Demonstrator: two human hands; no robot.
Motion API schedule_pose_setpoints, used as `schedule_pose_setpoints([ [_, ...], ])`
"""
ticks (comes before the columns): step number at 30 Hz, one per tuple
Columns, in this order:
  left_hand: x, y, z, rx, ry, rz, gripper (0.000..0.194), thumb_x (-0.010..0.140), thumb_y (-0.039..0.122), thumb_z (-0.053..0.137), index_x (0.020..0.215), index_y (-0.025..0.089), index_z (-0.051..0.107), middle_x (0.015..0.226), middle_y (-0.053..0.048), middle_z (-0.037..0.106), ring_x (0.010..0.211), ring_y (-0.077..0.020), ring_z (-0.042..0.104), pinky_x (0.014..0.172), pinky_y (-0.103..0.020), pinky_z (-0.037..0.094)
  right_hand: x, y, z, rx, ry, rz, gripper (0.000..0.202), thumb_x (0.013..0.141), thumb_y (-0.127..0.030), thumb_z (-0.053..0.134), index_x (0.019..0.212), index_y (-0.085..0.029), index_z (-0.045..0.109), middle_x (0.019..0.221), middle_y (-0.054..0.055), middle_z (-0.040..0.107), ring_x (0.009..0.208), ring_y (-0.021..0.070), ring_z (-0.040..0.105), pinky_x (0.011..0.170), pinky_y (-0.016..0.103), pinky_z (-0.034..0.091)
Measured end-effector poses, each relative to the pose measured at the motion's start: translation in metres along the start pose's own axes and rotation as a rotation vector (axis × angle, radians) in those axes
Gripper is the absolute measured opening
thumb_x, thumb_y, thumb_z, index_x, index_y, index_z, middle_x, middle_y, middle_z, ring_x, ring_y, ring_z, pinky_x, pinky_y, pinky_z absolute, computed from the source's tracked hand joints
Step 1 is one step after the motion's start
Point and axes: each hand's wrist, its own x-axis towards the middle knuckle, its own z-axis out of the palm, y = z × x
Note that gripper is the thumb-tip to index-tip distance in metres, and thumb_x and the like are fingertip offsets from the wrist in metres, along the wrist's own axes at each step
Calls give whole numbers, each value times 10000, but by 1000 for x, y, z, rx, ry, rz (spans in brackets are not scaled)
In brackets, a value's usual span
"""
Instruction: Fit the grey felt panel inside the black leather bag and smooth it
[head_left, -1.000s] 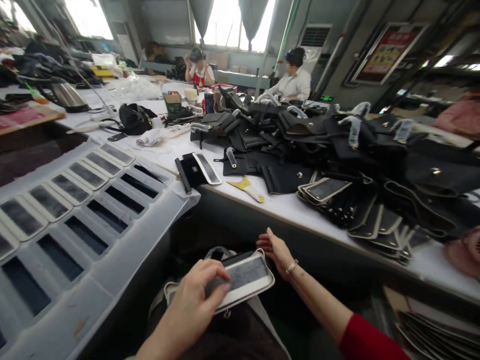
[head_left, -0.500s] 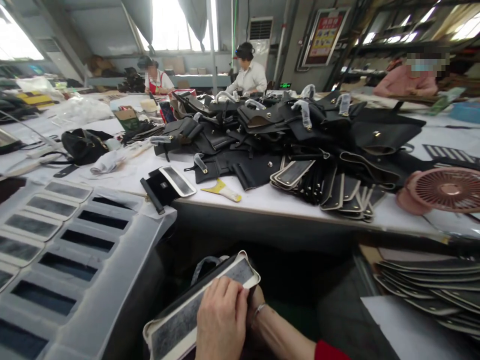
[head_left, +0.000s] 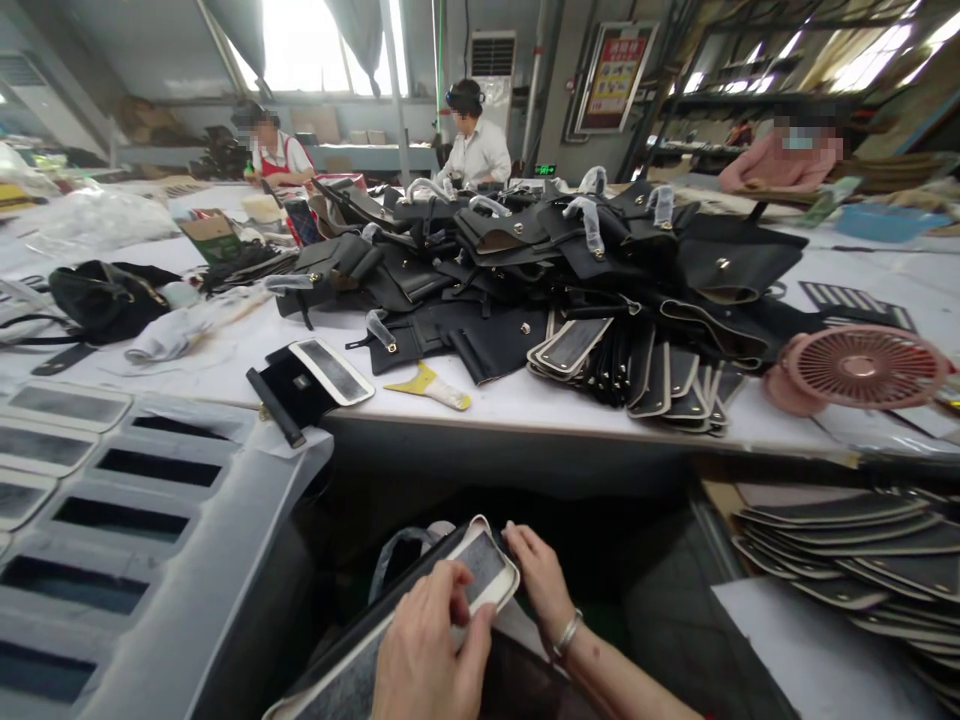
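- Panel (head_left: 480,570), a flat grey piece with a pale rim, lies low in front of the person, below the table edge, and its far corner points up and away.
- Left hand (head_left: 427,650) rests on top of the panel; its fingers are bent and pressed together on the grey face near the far corner.
- Right hand (head_left: 541,578) is beside the far corner, with the fingers close together and the tips touching the pale rim. Half a second ago this hand was almost hidden under the left one; now it shows whole, with a bracelet at the wrist.
- More of the panel is now covered by the left hand than before.
- Table (head_left: 525,400) now sits a little lower and more to the left in the view.
- Pile of black bags (head_left: 570,260) is well apart from the hands, on the table.
- Pink fan (head_left: 862,368) stands at the right side of the table and now shows whole.
- Yellow scraper (head_left: 429,387) lies near the table edge as before.
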Motion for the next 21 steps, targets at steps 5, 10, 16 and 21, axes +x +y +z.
schedule_pose_setpoints([
  [5, 26, 6, -35, -17, -126, 26, 193, 958, 304, 420, 962, 230, 597, 888, -34, 632, 849, -215, 625, 785, -345, 451, -11, -41, -26, -47, -219, -83, 578, 789, -694, 606, 951, -142, 664, 600, -54, 450, 499, 79, 351, 475, 229, 274],
  [10, 74, 11, -41, -136, -318, 112, 357, 941, 228, 387, 1180, 183, 648, 1169, -88, 686, 1092, -228, 623, 980, -368, 452, -18, -62, -22, -99, -373, -50, 620, 753, -681, 630, 1038, -131, 638, 590, -64, 447, 447, 62, 325, 428, 211, 262],
  [16, 92, -1, -30, -224, -448, 120, 347, 894, 183, 453, 1120, 234, 712, 1059, -28, 753, 977, -188, 693, 857, -269, 509, -6, -67, -19, -169, -468, 47, 582, 760, -661, 616, 1025, -142, 604, 561, -82, 439, 368, 48, 316, 356, 193, 243],
  [21, 91, -4, -36, -262, -475, 164, 381, 874, 159, 476, 1131, 309, 714, 1020, 21, 757, 964, -169, 691, 822, -234, 498, -3, -71, -18, -234, -522, 85, 497, 779, -559, 603, 1071, -159, 568, 570, -99, 423, 364, 45, 305, 341, 180, 235],
])
